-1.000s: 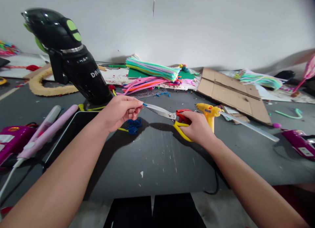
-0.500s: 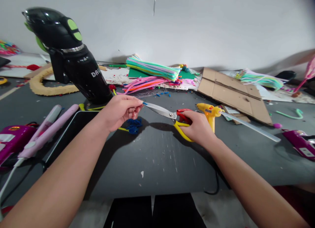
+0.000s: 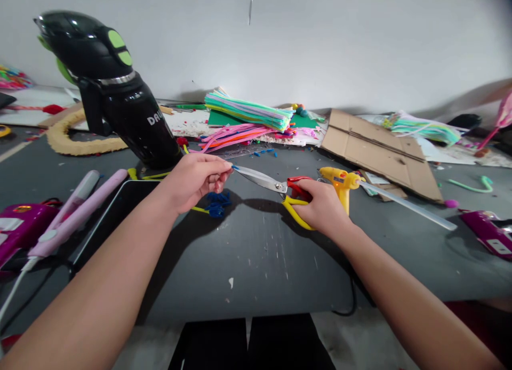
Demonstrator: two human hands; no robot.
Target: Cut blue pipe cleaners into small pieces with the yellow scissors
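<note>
My right hand (image 3: pixel 326 207) is wrapped round the red and yellow handles of a pair of scissors (image 3: pixel 262 179), whose blades point left and lie nearly together. The fingers of my left hand (image 3: pixel 200 181) pinch a small blue piece (image 3: pixel 235 168), perhaps pipe cleaner, right at the blade tips. Most of that piece is hidden by the fingers. Below the left hand, blue fuzzy curls (image 3: pixel 218 204) on a yellow-green stem lie on the grey table (image 3: pixel 256 268).
A black bottle (image 3: pixel 136 114) stands behind my left forearm, near a pink hair straightener (image 3: pixel 80 215) and a dark tablet-like slab (image 3: pixel 108 215). Pipe cleaner bundles (image 3: pixel 248 111) lie at the back. A yellow glue gun (image 3: pixel 340 181) and cardboard (image 3: pixel 380 154) are on the right.
Almost nothing differs. Both hands and the scissors keep their places, with the blue piece still at the blade tips.
</note>
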